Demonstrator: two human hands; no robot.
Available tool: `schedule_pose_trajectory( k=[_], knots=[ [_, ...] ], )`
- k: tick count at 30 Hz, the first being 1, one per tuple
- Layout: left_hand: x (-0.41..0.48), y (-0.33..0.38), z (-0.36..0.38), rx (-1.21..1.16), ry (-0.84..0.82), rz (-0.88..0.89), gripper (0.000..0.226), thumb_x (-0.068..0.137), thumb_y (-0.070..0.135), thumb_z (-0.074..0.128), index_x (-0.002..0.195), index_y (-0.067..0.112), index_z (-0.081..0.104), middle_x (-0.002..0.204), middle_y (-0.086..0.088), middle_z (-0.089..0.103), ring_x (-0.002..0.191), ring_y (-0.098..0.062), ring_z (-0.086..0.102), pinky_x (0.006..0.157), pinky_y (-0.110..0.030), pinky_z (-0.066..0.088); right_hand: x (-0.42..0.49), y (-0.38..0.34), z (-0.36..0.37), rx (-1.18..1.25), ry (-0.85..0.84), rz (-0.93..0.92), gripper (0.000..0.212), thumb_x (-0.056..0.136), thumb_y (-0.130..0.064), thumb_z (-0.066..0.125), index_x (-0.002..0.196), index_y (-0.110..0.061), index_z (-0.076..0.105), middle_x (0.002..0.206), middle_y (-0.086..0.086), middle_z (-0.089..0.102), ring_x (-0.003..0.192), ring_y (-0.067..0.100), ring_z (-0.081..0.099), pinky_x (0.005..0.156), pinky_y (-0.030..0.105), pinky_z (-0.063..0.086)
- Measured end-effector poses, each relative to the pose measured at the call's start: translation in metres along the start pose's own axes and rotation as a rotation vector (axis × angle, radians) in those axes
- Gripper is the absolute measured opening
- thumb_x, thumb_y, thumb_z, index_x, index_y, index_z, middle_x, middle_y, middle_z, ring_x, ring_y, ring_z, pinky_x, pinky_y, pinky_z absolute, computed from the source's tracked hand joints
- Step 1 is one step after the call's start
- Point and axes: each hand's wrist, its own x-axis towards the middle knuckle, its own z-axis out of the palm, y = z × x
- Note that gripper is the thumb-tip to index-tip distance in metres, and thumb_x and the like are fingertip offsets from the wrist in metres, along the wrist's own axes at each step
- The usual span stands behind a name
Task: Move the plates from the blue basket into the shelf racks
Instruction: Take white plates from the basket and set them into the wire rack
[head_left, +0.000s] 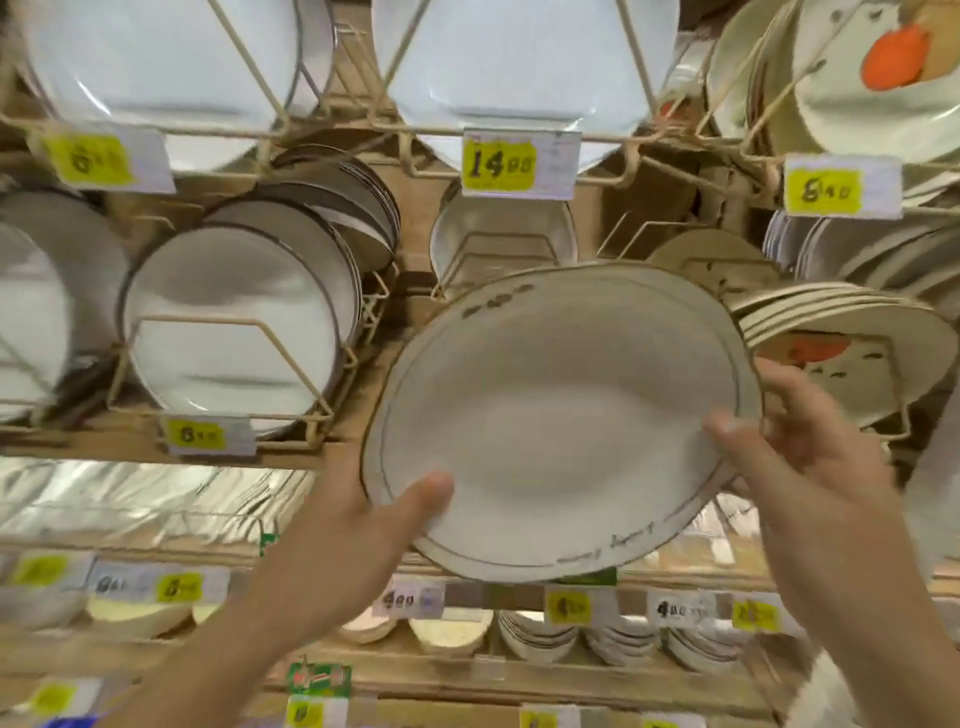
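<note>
Cream-glazed plate (561, 415) with a thin dark rim line, dark flecks at its upper-left edge and script along the lower right. It is held up mid-frame, off any shelf, its face tilted toward the camera. Some motion blur.

- Left hand (358, 525) at the plate's lower-left edge: thumb lies over the face, fingers hidden behind. Gripping the plate.
- Right hand (795, 467) at the right edge: thumb on the face, fingers curled round the back of the rim. Also gripping it.
- Blue basket: not identifiable. A blue scrap sits at the bottom-left corner, but I cannot tell what it is.

Just beyond the plate's right edge is a stack of cream plates (831, 322) leaning in a wire rack, the front one with an orange motif. The glaze matches, so this is probably the destination. Behind the plate's top edge, a small white plate (498, 234) stands in its own rack. Grey-rimmed plates (234, 332) stand racked at mid-left. Farthest up are large white plates (519, 57) above a yellow price tag (498, 165).

Doing the step well:
- Keep both hands on until the lower rim seats behind the rack's front wire.
- Turn the plate to match the stack's lean before it goes in.
- Move the right fingers clear of the back before the plates meet, or they get pinched.
- Lay it down softly: glaze against glaze chips, and the stack already sits fanned and uneven.
</note>
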Motion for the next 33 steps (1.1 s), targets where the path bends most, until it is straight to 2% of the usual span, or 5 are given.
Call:
schedule_pose_trajectory(
  k=[3,9,20,26,33],
  knots=[
    [0.012,0.041,-0.010,0.356,-0.042,0.475,0.021,0.087,0.036,0.059,0.094,0.057,0.059,0.068,0.029,0.062,0.057,0.002,0.057,0.050,-0.003,0.037,0.036,-0.021,-0.024,-0.348,-0.249,-0.350,0.047,0.089,-0.012,0.055,0.117,-0.050,0.058,0.103,-0.023,0.067,0.090,0.003,0.066,0.077,0.023,0.053],
    [0.045,0.078,-0.015,0.734,0.182,0.958,0.047,0.083,0.021,0.047,0.126,0.041,0.044,0.096,0.012,0.068,0.082,-0.015,0.057,0.070,-0.025,0.045,0.073,-0.029,-0.045,-0.444,-0.310,-0.623,0.048,0.086,-0.006,0.050,0.129,-0.030,0.053,0.107,-0.027,0.060,0.090,-0.001,0.058,0.073,0.004,0.040],
    [0.128,0.015,0.025,0.483,0.306,0.722,0.039,0.082,0.007,0.066,0.121,0.007,0.065,0.115,0.004,0.063,0.106,-0.013,0.062,0.088,-0.024,0.048,0.115,0.062,0.032,-0.278,-0.093,-0.389,0.047,0.083,-0.010,0.063,0.130,-0.004,0.058,0.133,0.009,0.059,0.123,0.017,0.054,0.106,0.018,0.033],
    [0.180,0.007,0.026,0.530,0.359,0.507,0.021,0.086,0.012,0.064,0.105,0.021,0.066,0.098,0.002,0.070,0.094,-0.021,0.064,0.066,-0.023,0.037,0.172,0.088,0.058,-0.434,-0.024,-0.291,0.029,0.087,-0.019,0.059,0.115,-0.025,0.062,0.105,0.002,0.069,0.096,0.023,0.063,0.072,0.019,0.034],
    [0.247,0.000,0.024,0.472,0.329,0.463,0.055,0.082,-0.006,0.053,0.133,0.013,0.056,0.120,-0.009,0.065,0.113,-0.026,0.060,0.089,-0.012,0.039,0.215,0.113,0.072,-0.509,0.023,-0.161,0.035,0.099,-0.026,0.043,0.131,-0.036,0.054,0.108,-0.003,0.060,0.103,0.020,0.056,0.073,0.018,0.038]
  ],
)
